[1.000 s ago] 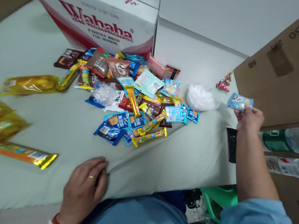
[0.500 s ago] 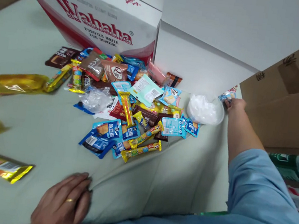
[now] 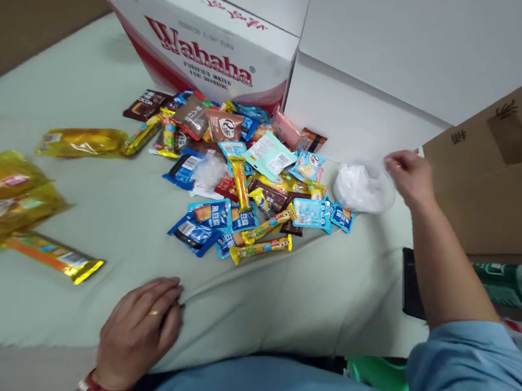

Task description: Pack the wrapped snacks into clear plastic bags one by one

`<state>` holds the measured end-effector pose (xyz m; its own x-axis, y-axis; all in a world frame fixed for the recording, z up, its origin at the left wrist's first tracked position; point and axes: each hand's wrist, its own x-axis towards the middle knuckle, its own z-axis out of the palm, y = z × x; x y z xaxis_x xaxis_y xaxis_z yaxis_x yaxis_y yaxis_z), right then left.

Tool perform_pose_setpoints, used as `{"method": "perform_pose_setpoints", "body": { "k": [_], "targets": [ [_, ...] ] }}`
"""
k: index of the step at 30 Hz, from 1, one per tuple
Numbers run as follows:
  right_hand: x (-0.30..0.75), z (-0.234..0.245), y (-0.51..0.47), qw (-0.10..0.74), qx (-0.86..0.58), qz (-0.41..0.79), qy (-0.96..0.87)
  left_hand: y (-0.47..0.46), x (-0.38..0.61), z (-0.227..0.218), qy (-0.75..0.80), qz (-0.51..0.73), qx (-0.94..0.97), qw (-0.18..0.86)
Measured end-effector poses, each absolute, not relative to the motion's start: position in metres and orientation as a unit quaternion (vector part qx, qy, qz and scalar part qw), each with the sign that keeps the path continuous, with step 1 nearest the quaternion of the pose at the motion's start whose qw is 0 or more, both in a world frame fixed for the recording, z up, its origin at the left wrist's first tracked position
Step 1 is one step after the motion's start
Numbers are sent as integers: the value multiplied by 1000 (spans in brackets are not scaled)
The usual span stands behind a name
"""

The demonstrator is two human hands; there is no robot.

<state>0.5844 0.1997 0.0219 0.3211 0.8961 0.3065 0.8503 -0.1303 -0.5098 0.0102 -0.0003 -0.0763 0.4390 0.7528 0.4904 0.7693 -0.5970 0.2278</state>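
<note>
My left hand (image 3: 140, 327), wearing a ring and a bracelet, rests palm down on the cloth-covered table, fingers loosely bent and nothing held. My right hand (image 3: 412, 180) is raised just right of a clear plastic bowl (image 3: 389, 203) with a crumpled white plastic bag (image 3: 356, 185) in it. Its fingers are loosely bent, a little blurred, and no packet shows in them. Between the hands lies a pile of small snacks: blue packets (image 3: 210, 213), yellow sticks (image 3: 261, 248), a pale green packet (image 3: 271, 155) and brown packets (image 3: 225, 128).
A white and red Wahaha carton (image 3: 203, 53) stands behind the pile. On the right is a brown cardboard box (image 3: 498, 182). Yellow bags (image 3: 0, 200) and a long yellow packet (image 3: 58, 255) lie at left. A dark flat object (image 3: 412, 286) sits near the right table edge.
My right hand held a colourful packet beyond the bowl; now that packet is out of sight and the hand has lifted back. My left hand stays on the cloth. The view has shifted left.
</note>
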Motion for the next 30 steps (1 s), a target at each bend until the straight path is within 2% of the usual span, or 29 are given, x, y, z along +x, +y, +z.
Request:
{"method": "perform_pose_setpoints", "body": {
  "k": [3,5,8,10,13,15,19,23,26,30],
  "targets": [
    [545,16,195,145,-780,83,-603,0,10,-77,-442,-286,-850,21],
    [532,15,192,143,-802,54,-578,-1,10,-78,-442,-290,-849,19],
    [530,23,182,291,-801,-31,-523,-4,11,-83,-457,-294,-840,4],
    [531,34,169,410,-776,-38,-477,-5,11,-86,-468,-297,-832,-8],
    [508,48,136,575,-701,102,-409,-7,11,-87,-480,-314,-818,-45],
    [473,47,103,627,-638,249,-370,-8,12,-81,-482,-349,-798,-91],
    [370,15,24,548,-601,484,-323,-9,27,-58,-482,-420,-727,-251],
    [288,-23,-28,455,-540,658,-261,2,65,-43,-420,-384,-609,-552],
    [266,-36,-37,466,-523,675,-233,15,90,-49,-341,-336,-501,-721],
    [280,-35,-32,534,-550,598,-233,21,99,-64,-356,-366,-426,-747]
  ]
}}
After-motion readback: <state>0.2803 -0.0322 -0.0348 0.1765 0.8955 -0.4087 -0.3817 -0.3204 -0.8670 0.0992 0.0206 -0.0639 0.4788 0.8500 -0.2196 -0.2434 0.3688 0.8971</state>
